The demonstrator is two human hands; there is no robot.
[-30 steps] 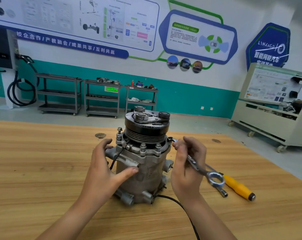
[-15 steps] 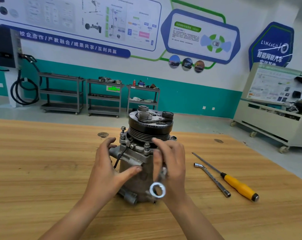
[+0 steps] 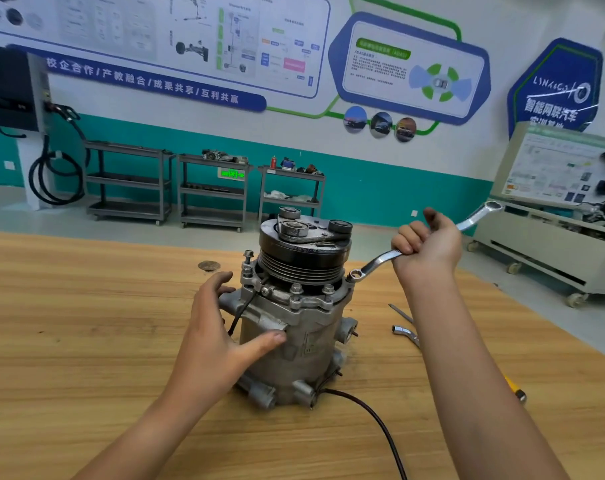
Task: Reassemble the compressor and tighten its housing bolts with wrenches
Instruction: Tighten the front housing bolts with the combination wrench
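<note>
We are looking over a wooden desk (image 3: 86,323) into a workshop room. A grey floor (image 3: 86,226) is running back to a white wall (image 3: 294,133), which is carrying a teal band (image 3: 398,188) along its base and blue-framed posters (image 3: 412,71) above. Three grey shelf carts (image 3: 212,192) are standing side by side against that band. At far left a black unit (image 3: 10,91) is hanging, a dark cable (image 3: 56,181) coiling below it. At right a pale wheeled training stand (image 3: 554,258) is sitting on the floor.
</note>
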